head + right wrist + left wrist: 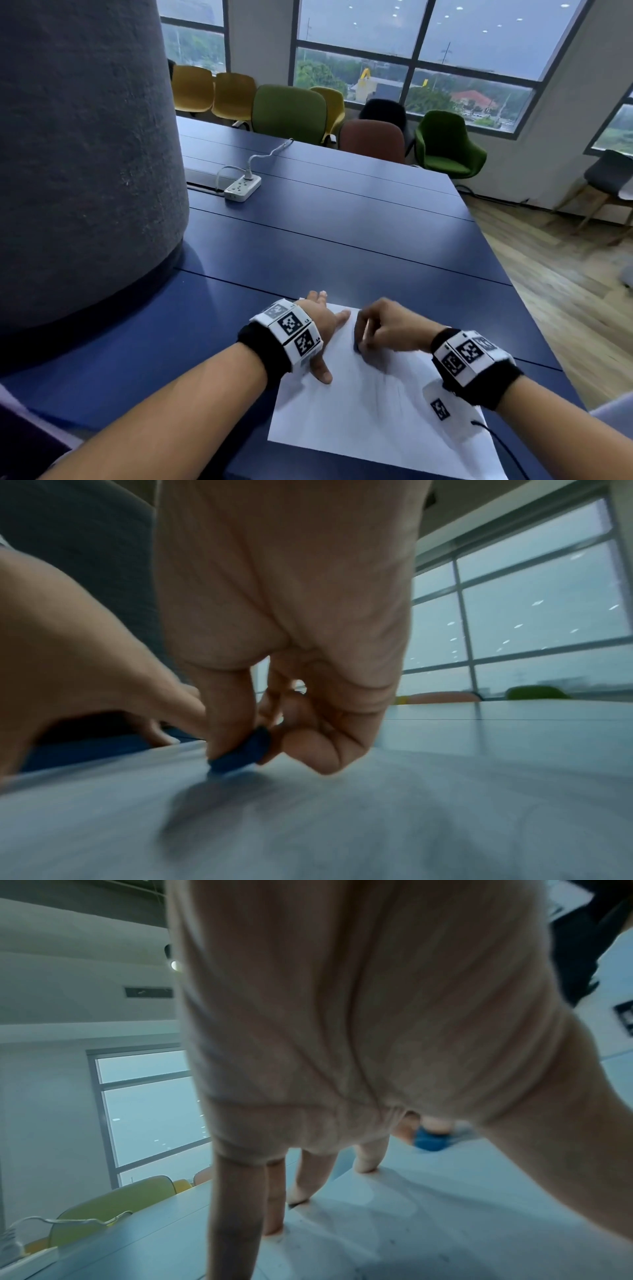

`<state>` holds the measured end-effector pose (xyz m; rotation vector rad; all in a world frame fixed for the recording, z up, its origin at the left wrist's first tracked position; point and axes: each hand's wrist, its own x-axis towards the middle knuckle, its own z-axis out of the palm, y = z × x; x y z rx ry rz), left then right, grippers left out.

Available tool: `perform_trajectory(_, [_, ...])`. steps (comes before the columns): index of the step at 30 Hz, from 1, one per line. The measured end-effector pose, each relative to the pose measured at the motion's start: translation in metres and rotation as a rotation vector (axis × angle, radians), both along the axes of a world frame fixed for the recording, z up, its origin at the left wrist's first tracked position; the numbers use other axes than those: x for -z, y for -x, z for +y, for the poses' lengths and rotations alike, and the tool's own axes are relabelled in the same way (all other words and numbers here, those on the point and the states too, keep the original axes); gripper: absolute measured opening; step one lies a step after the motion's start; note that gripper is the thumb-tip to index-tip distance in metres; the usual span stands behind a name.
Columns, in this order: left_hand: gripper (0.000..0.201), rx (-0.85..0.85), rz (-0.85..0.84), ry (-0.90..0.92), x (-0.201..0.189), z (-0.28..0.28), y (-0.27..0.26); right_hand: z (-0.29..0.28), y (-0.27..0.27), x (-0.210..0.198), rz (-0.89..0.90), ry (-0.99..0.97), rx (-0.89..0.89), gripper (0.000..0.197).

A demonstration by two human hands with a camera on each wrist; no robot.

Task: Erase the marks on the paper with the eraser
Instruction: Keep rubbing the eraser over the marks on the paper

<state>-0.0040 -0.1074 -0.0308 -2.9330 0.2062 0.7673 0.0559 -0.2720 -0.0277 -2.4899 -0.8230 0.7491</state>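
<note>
A white sheet of paper [359, 404] lies on the blue table [308, 246] near its front edge. Faint grey pencil marks [394, 383] show near the sheet's middle. My left hand [322, 329] lies flat with spread, straight fingers [301, 1185] pressing the paper's upper left corner. My right hand [380, 329] is curled and pinches a small blue eraser [240, 753] between thumb and fingers. The eraser touches the paper near the top, just right of the left hand. The same eraser [430, 1139] shows beyond the left palm.
A large grey felt-covered column [78, 154] stands on the left. A white power strip [242, 186] with a cable lies further back on the table. Coloured chairs [291, 113] line the far side. The table's right edge drops to a wooden floor [565, 274].
</note>
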Motion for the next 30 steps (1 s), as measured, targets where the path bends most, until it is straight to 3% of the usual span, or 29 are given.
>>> perform_trajectory(3, [0.130,-0.004,-0.006,-0.005,-0.001,0.000,0.001,-0.002,-0.017,0.006,-0.077,-0.125,0.167,0.006])
perform_trajectory(9, [0.131,-0.005,-0.001,-0.008,-0.001,-0.001,0.002,-0.010,0.001,-0.001,0.155,0.047,-0.100,0.019])
perform_trajectory(13, [0.128,0.001,-0.005,-0.001,-0.004,0.000,0.003,-0.005,-0.019,0.005,-0.048,-0.077,0.117,0.011])
perform_trajectory(15, [0.128,0.000,0.000,0.001,-0.005,0.000,0.003,-0.007,-0.020,0.009,-0.060,-0.128,0.157,0.013])
perform_trajectory(20, [0.129,0.004,0.002,0.000,-0.003,-0.001,0.003,-0.014,-0.009,0.004,0.114,0.045,-0.059,0.016])
perform_trajectory(25, [0.129,0.002,0.005,0.003,-0.005,0.001,0.003,-0.002,-0.032,0.004,-0.042,-0.080,0.147,0.013])
perform_trajectory(30, [0.131,-0.004,0.010,-0.011,-0.002,0.000,0.000,-0.010,-0.008,0.001,0.109,0.099,-0.096,0.017])
